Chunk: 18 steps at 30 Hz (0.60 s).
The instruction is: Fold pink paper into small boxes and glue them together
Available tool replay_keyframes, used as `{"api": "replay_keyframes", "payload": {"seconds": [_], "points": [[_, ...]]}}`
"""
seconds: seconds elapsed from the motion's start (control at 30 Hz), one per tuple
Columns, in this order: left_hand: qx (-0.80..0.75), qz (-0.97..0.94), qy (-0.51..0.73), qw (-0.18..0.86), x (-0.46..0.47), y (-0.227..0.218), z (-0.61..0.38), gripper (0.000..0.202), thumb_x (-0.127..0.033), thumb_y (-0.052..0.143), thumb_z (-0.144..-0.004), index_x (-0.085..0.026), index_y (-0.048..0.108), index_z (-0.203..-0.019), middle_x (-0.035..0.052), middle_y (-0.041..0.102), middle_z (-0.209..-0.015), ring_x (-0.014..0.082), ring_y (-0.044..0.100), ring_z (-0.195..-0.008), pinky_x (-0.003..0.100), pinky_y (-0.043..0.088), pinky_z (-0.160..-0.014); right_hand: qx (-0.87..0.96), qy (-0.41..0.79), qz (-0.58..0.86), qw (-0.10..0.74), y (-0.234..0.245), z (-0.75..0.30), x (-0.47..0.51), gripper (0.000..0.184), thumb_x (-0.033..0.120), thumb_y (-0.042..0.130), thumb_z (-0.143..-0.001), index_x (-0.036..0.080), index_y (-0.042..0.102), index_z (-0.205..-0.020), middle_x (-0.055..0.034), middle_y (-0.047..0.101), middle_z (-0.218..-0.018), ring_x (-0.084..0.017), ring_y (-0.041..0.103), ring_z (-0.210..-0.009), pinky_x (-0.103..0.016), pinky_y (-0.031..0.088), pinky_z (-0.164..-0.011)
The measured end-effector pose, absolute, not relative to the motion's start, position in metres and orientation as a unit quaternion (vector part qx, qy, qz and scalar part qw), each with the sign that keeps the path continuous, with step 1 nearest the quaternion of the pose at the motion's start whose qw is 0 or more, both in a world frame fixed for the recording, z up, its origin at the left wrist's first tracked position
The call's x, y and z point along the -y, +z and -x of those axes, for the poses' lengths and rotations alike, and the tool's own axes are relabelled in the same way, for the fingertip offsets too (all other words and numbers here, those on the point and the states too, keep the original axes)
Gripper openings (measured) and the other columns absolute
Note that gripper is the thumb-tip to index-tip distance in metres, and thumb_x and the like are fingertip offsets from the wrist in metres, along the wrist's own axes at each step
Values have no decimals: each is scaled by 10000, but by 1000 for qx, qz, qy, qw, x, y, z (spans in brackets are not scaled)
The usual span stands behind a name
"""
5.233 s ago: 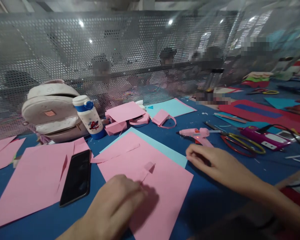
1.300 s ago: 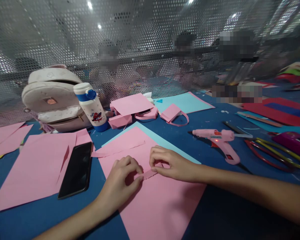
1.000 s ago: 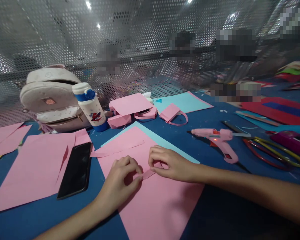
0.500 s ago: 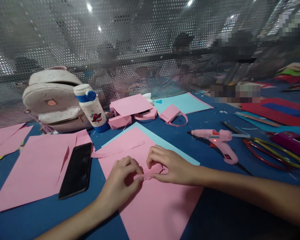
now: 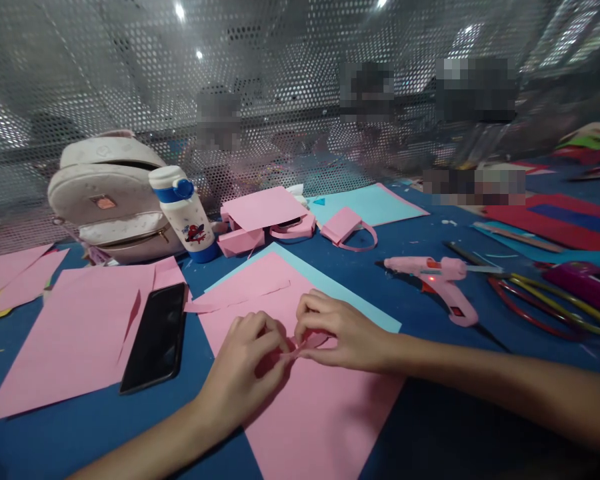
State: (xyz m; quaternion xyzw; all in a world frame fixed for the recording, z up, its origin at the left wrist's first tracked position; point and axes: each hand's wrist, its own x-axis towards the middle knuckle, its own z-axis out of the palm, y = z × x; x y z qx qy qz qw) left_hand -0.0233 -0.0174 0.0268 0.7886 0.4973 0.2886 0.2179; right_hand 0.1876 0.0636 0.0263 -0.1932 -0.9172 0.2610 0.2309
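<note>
Between my two hands is a small folded strip of pink paper (image 5: 313, 343), pinched from both sides. My left hand (image 5: 247, 357) closes thumb and fingers on its left end. On the other end, my right hand (image 5: 330, 330) grips with thumb and curled fingers, which partly cover the strip. Underneath lies a large pink paper sheet (image 5: 325, 413), over a light blue sheet (image 5: 370, 307) that shows along its upper edges. A longer pink strip (image 5: 245, 298) rests on the sheet beyond my left hand.
Right of my hands lies a pink glue gun (image 5: 443, 277) with a lit red light, near red-and-yellow-handled scissors (image 5: 540, 307). To the left are a black phone (image 5: 155, 340) and pink sheets (image 5: 75, 333). Behind stand a bottle (image 5: 185, 213), a backpack (image 5: 110, 200) and small pink paper bags (image 5: 343, 227).
The pink strip between my fingers has turned and bent a little, and less of its flat face shows. My hands have hardly shifted; the view has moved slightly.
</note>
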Motion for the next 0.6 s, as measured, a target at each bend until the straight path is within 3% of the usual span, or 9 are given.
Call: {"api": "replay_keyframes", "payload": {"seconds": [0.6], "points": [[-492, -799, 277, 207, 18, 26, 25, 80, -169, 588, -919, -225, 644, -909, 32, 593, -965, 206, 530, -905, 354, 384, -767, 904, 296, 196, 237, 30, -188, -62, 97, 266, 749, -849, 179, 708, -860, -34, 561, -902, -175, 528, -862, -292, 413, -722]]}}
